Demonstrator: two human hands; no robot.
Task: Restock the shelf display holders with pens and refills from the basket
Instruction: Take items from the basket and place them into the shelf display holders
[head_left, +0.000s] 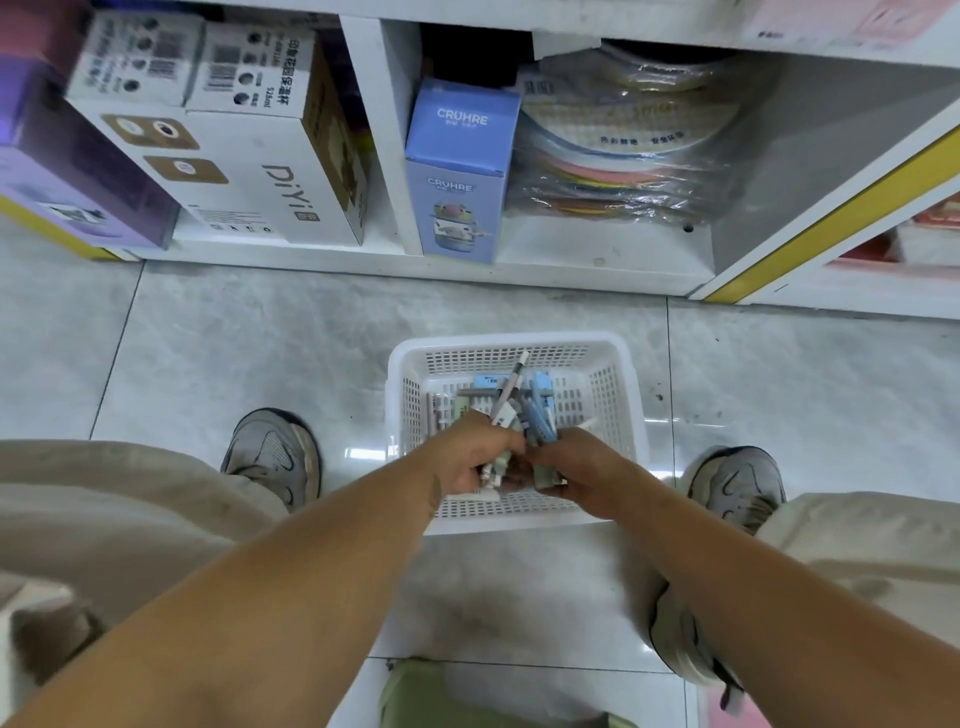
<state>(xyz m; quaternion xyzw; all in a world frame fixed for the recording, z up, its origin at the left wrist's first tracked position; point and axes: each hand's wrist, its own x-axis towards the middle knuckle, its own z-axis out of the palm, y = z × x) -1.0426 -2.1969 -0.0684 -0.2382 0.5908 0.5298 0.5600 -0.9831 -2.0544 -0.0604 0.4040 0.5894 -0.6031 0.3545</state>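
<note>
A white perforated basket (613, 395) stands on the floor between my feet, holding pens and refill packs (485, 397). Both hands reach into it side by side. My left hand (470, 457) is shut on a bunch of pens; one white pen with a dark band (511, 387) sticks up from the fist. My right hand (574, 470) is shut on blue pens (540, 415) and a pale green pack. The two fists touch over the basket's near half. No display holders are in view.
The bottom shelf (571, 270) runs across the top, with a white DiYi box (260, 182), a blue CRUHRE box (457, 171), a purple box (78, 171) and wrapped coloured plates (623, 156). My grey shoes (275, 452) flank the basket on the tiled floor.
</note>
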